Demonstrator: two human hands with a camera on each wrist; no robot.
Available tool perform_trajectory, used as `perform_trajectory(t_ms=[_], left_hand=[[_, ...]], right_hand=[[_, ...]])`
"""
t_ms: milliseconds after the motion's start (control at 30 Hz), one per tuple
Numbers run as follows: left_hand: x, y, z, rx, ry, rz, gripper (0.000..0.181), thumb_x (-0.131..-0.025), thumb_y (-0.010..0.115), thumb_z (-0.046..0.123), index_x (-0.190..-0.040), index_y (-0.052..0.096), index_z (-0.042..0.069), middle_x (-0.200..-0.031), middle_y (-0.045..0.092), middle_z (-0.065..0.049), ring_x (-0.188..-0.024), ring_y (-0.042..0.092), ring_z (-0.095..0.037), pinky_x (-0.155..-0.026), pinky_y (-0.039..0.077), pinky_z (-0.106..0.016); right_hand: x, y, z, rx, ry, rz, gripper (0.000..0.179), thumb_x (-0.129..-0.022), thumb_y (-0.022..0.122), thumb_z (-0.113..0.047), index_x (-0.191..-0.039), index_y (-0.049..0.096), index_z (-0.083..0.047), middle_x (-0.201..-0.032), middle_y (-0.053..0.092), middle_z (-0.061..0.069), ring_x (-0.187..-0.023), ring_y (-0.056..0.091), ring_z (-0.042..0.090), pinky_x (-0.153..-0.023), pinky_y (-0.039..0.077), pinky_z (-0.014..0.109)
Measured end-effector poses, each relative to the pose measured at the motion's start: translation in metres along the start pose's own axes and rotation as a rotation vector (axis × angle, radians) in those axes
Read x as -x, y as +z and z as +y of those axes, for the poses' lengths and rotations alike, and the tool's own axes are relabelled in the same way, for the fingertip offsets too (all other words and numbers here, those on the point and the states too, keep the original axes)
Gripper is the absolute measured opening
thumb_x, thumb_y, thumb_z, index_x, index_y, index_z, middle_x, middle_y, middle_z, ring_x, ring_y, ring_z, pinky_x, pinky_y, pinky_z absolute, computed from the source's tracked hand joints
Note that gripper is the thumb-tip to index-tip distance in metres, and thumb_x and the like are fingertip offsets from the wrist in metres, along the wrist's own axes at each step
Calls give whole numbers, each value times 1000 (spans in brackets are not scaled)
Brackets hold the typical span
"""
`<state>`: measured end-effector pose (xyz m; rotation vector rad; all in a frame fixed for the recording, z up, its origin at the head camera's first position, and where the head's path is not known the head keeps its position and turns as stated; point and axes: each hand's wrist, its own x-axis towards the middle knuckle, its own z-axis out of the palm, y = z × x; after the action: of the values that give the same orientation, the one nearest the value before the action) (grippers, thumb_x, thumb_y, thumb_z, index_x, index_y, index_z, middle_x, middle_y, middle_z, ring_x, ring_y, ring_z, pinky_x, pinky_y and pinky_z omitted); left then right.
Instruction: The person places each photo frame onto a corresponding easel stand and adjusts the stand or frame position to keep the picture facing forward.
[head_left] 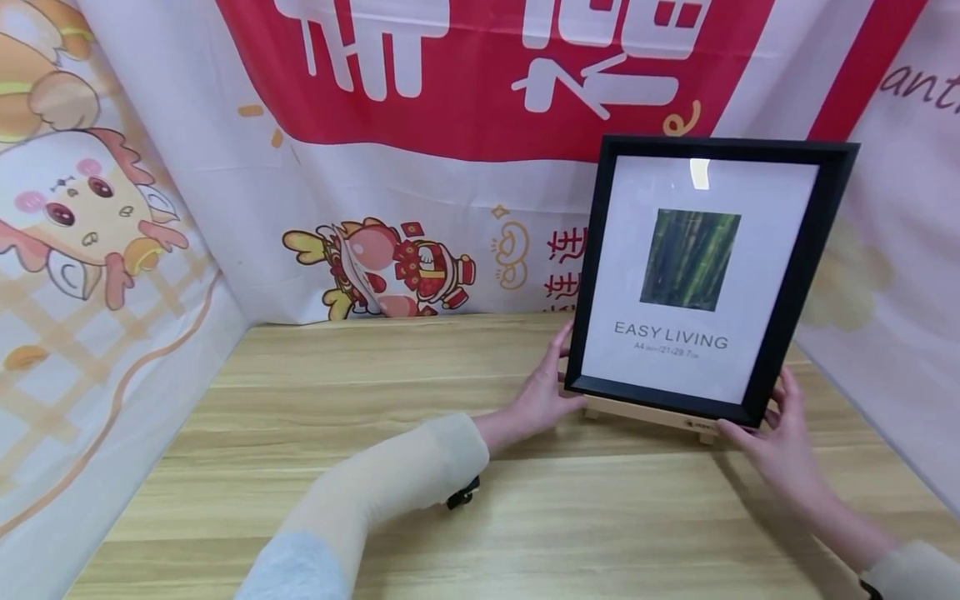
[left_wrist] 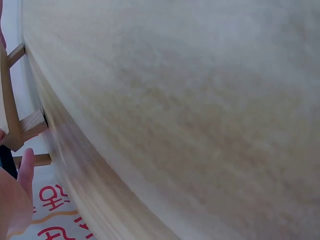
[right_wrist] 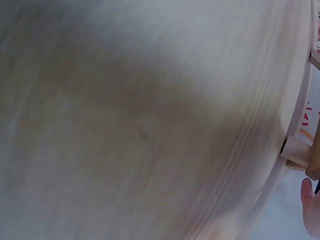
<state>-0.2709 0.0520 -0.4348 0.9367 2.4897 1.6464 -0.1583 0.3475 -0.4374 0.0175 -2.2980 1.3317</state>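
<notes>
A black picture frame (head_left: 693, 279), with a white insert reading EASY LIVING and a small green picture, leans back slightly on a small wooden easel (head_left: 643, 410). At its lower left corner my left hand (head_left: 536, 404) grips the side, thumb at the ledge and fingers reaching behind. My right hand (head_left: 791, 446) holds the lower right corner the same way, its thumb along the front of the ledge. The left wrist view catches the easel's feet (left_wrist: 34, 125) on the table beside my fingers. In the right wrist view, one easel foot (right_wrist: 297, 151) stands near my fingertip (right_wrist: 307, 192).
A light wood-grain table (head_left: 337, 467) spreads under both forearms. Printed cloth hangs behind it, with a red banner (head_left: 480, 108) at the top. Another cartoon-printed cloth (head_left: 97, 275) lines the left side, and a white cloth (head_left: 892, 333) closes the right.
</notes>
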Motion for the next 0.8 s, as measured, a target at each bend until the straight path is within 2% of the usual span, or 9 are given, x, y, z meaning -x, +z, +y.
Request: perform_trajectory(t_ms=[67, 300, 433, 567, 667, 800], left_hand=[[1, 0, 1, -18, -15, 9, 123, -73, 82, -4, -154, 0, 41, -144, 39, -16, -92, 61, -23, -68, 54, -19], [3, 0, 3, 32, -43, -4, 124, -74, 80, -6, -152, 0, 48, -143, 41, -16, -71, 62, -14, -62, 56, -21], [3, 1, 1, 53, -35, -11, 124, -74, 78, -8, -152, 0, 47, -143, 41, -16, -74, 62, -14, -64, 56, -21], [2, 2, -1, 77, -31, -22, 124, -75, 77, -10, -152, -1, 47, -143, 40, -16, -77, 63, -15, -66, 56, -22], [2, 2, -1, 84, -46, -24, 125, -75, 77, -10, -151, -2, 51, -144, 40, -15, -79, 63, -15, -66, 57, -22], [3, 1, 1, 85, -63, -24, 126, -75, 77, -9, -149, -3, 55, -143, 39, -16, -85, 64, -20, -64, 57, -23]], right_hand=[[-1, 1, 0, -2, -8, -6, 112, -77, 72, 16, -156, 3, -23, -128, 34, 15, -99, 44, -2, -73, 47, 7], [-1, 2, 1, -3, 3, -17, 115, -75, 73, 17, -156, 2, -24, -126, 33, 13, -93, 47, 1, -67, 51, 10], [0, 0, 1, 42, 20, -17, 114, -77, 75, 12, -156, 1, -23, -130, 32, 20, -89, 45, 1, -64, 50, 10], [2, -1, -1, 42, 24, -21, 112, -79, 74, 10, -156, 0, -24, -131, 29, 26, -81, 50, -6, -63, 51, 10], [3, -1, -2, 23, 27, -34, 112, -80, 73, 8, -156, -1, -28, -131, 27, 31, -76, 53, -8, -64, 52, 11], [3, -1, -3, 14, 35, -47, 112, -81, 73, 7, -156, -2, -30, -132, 26, 33, -79, 51, -11, -64, 52, 11]])
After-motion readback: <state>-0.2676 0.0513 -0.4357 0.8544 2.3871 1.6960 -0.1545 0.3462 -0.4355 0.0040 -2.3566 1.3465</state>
